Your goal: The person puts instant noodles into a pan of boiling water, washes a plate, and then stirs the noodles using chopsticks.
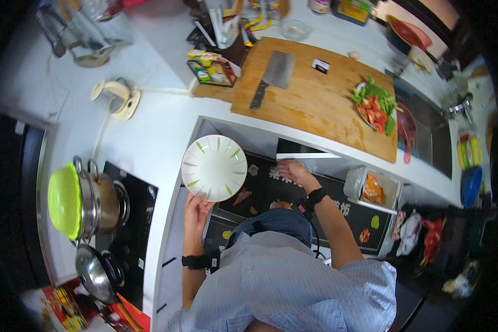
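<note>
A white plate with green and grey leaf-like marks (pixel 214 168) is held by its near rim in my left hand (pixel 196 211), over the inner corner of the counter. My right hand (pixel 294 171) holds nothing, its fingers extended beside the white top edge of an open cabinet door or drawer (pixel 307 156). Beyond it lies a wooden cutting board (pixel 311 99) with a black-handled cleaver (pixel 279 70) on its left part. At the board's right end a plate of cut tomatoes (pixel 372 114) and green leaves (pixel 377 93) rests.
Left, a steamer pot (pixel 99 201) topped by a green basket (pixel 64 201) and a lidded pan (pixel 93 274) stand on the black stove (pixel 143 232). A sink (pixel 433 137) with a red strainer (pixel 406 124) is at right. A bin (pixel 392 189) hangs at the cabinet front.
</note>
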